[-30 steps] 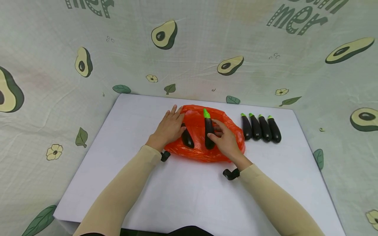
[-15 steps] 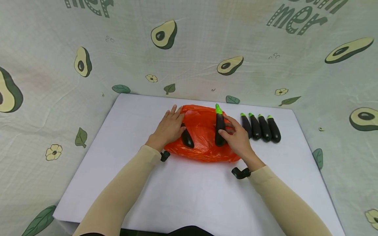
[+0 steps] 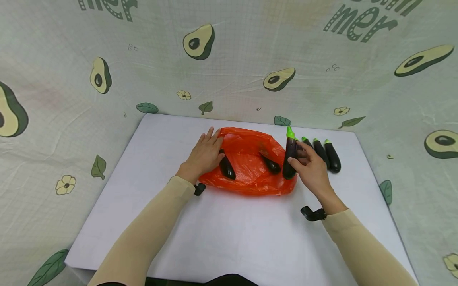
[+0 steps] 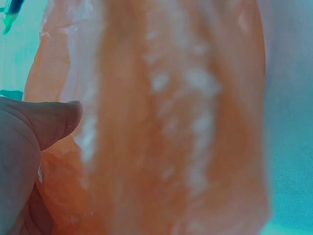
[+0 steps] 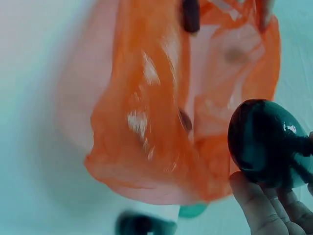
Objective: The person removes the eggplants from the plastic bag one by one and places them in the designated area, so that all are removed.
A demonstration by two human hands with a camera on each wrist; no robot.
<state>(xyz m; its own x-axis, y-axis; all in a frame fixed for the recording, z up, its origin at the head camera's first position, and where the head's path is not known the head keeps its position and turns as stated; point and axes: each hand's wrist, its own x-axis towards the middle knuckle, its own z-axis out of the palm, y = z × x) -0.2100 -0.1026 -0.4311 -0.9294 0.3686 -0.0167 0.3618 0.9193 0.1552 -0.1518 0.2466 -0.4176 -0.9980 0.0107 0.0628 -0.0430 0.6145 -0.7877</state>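
A dark eggplant with a bright green stem (image 3: 290, 156) is gripped by the right hand (image 3: 313, 174), thumb on one side and fingers on the other, at the right edge of a red plastic bag (image 3: 247, 149). In the right wrist view its rounded end (image 5: 261, 142) is near the camera. The left hand (image 3: 203, 155) rests on the bag's left side with fingers straight; its thumb (image 4: 56, 120) lies against the plastic in the left wrist view. Two more eggplants show at the bag, one at the left (image 3: 227, 167) and one at the right (image 3: 270, 164), partly covered.
Several eggplants stand in a row right of the bag, the rightmost (image 3: 333, 158) in full view and others partly behind the right hand. All lie on a white table (image 3: 232, 234), with a printed cloth (image 3: 232, 51) behind it.
The right hand has moved right with its eggplant, from over the middle of the bag to its right edge. The right eggplant at the bag has come into view. The left hand has stayed put.
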